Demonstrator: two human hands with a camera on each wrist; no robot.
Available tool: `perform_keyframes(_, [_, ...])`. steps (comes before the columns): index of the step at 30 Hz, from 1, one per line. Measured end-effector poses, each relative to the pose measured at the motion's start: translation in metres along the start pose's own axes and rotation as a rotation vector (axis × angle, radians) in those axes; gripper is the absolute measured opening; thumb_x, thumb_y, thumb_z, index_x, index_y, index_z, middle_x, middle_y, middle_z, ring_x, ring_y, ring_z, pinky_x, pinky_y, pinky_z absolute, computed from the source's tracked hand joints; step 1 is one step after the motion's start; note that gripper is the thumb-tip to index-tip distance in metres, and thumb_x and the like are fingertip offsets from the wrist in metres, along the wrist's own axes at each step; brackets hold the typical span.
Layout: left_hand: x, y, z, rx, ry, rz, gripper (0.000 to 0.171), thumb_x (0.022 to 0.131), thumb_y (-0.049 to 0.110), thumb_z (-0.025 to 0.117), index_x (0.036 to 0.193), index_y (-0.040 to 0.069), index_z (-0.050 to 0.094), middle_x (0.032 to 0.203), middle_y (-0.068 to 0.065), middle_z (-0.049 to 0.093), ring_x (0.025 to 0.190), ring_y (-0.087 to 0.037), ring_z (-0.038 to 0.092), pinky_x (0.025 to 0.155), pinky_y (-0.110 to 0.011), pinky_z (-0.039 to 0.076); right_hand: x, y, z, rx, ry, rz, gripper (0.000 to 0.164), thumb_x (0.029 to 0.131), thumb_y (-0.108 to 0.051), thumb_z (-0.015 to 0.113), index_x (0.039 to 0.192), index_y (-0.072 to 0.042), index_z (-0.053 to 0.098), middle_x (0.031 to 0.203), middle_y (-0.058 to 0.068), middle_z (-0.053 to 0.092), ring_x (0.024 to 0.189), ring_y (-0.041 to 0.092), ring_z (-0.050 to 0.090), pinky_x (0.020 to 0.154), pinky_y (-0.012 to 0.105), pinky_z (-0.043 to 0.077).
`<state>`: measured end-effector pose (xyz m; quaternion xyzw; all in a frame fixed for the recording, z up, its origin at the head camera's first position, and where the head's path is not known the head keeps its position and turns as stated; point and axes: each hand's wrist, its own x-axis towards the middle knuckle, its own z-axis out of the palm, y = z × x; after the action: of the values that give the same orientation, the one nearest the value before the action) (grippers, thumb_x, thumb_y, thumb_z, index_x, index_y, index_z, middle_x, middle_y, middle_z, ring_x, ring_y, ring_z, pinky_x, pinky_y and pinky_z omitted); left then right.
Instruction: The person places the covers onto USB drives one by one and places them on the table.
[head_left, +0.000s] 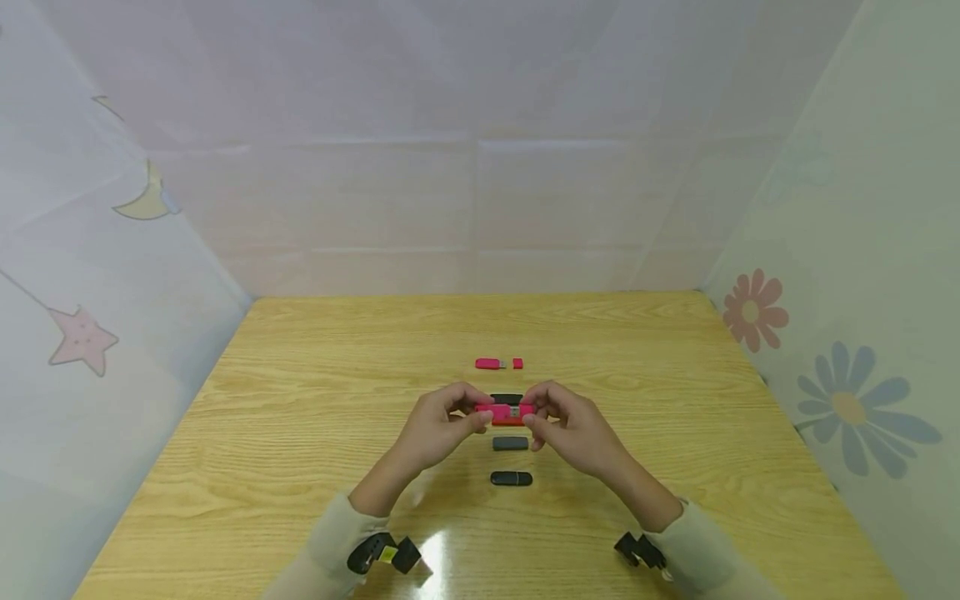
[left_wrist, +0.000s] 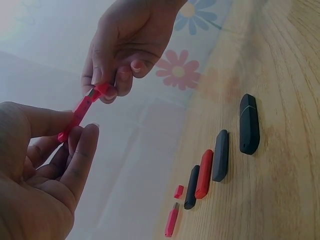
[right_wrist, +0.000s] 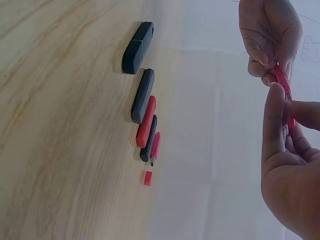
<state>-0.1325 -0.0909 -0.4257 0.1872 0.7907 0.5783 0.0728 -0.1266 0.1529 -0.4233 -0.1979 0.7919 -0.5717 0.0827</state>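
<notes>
My left hand (head_left: 442,423) pinches a pink USB stick (head_left: 492,412) between thumb and fingers, raised above the table. Between thumb and fingertips my right hand (head_left: 573,427) holds its pink cap (left_wrist: 102,90). The bare metal plug (head_left: 514,411) shows between stick and cap, with the cap right at the plug's end in the left wrist view. Below the hands lie a black USB stick (left_wrist: 192,187), a red one (left_wrist: 203,174), a dark grey one (left_wrist: 220,156) and a larger black one (left_wrist: 248,124) in a row.
At the far end of the row, a second pink USB stick (head_left: 487,363) lies uncapped on the wooden table (head_left: 315,400), its small cap (head_left: 517,363) beside its plug. Patterned cloth walls (head_left: 480,192) stand behind and on both sides.
</notes>
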Motion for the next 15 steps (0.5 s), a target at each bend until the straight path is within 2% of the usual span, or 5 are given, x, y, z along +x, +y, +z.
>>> perform_keyframes(5, [-0.0008, -0.0001, 0.0005, -0.007, 0.002, -0.003, 0.016, 0.097, 0.018, 0.070, 0.111, 0.009, 0.071, 0.099, -0.005, 0.071, 0.082, -0.016, 0.069, 0.076, -0.027, 0.058, -0.0007, 0.0023, 0.0004, -0.001, -0.003, -0.002, 0.016, 0.101, -0.009, 0.063, 0.116, -0.006, 0.060, 0.090, 0.011, 0.063, 0.070, 0.023, 0.067, 0.068, 0.040, 0.061])
perform_keyframes(8, [-0.0009, 0.0000, 0.0006, -0.009, 0.004, -0.003, 0.016, 0.097, 0.018, 0.070, 0.111, 0.009, 0.071, 0.099, -0.006, 0.071, 0.082, -0.016, 0.069, 0.077, -0.031, 0.059, -0.0008, 0.0038, 0.0005, 0.001, -0.005, -0.007, 0.017, 0.101, -0.009, 0.063, 0.117, -0.005, 0.060, 0.089, 0.012, 0.062, 0.070, 0.023, 0.068, 0.069, 0.044, 0.061])
perform_keyframes(11, [-0.0011, 0.0003, 0.0008, -0.009, 0.004, 0.000, 0.016, 0.097, 0.017, 0.070, 0.111, 0.009, 0.071, 0.098, -0.005, 0.071, 0.082, -0.016, 0.069, 0.077, -0.035, 0.060, -0.0012, 0.0044, 0.0005, 0.004, -0.004, -0.011, 0.017, 0.101, -0.011, 0.064, 0.117, -0.005, 0.060, 0.089, 0.012, 0.063, 0.070, 0.023, 0.068, 0.069, 0.044, 0.060])
perform_keyframes(15, [-0.0010, 0.0008, 0.0013, -0.006, 0.002, -0.003, 0.015, 0.097, 0.017, 0.071, 0.110, 0.009, 0.071, 0.096, -0.006, 0.072, 0.081, -0.015, 0.070, 0.075, -0.033, 0.060, -0.0022, 0.0035, 0.0006, 0.021, -0.010, -0.021, 0.018, 0.101, -0.013, 0.064, 0.117, -0.005, 0.060, 0.090, 0.012, 0.063, 0.070, 0.024, 0.068, 0.068, 0.043, 0.061])
